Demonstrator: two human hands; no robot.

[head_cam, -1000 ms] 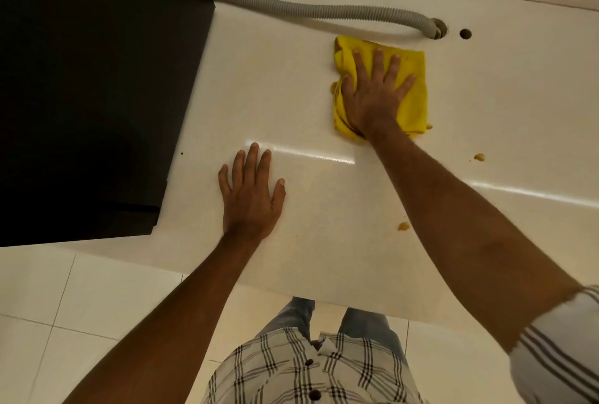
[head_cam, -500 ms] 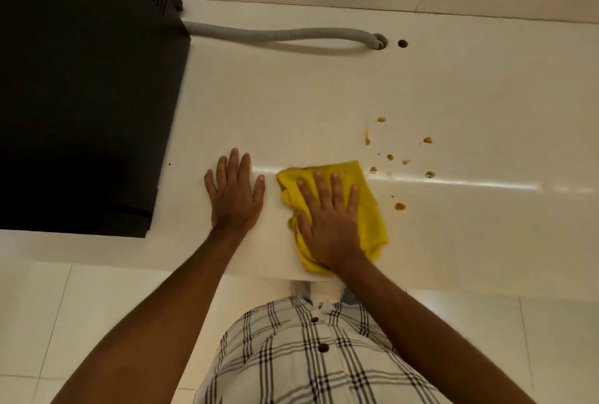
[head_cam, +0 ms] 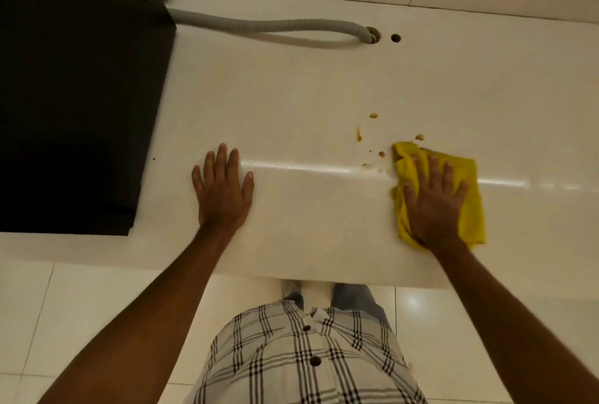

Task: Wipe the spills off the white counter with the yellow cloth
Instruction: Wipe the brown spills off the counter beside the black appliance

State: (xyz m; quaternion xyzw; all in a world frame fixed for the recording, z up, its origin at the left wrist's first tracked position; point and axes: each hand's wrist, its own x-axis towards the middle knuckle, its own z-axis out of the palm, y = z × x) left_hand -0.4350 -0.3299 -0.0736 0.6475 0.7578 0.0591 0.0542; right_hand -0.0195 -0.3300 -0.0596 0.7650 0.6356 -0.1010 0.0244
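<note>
2 hands (head_cam: 223, 191) (head_cam: 432, 201), 1 cloth (head_cam: 470, 183), ~6 spills (head_cam: 373, 115)

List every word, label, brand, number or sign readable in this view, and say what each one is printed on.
None: no readable text appears anywhere in the view.
Large black appliance: no label or brand shows on its visible faces.
Folded yellow cloth: plain, no tag in view.
White counter: only brown spill drops, no markings.
Grey corrugated hose: no print visible.
Checked button shirt: pattern only.

No legible text anywhere.
</note>
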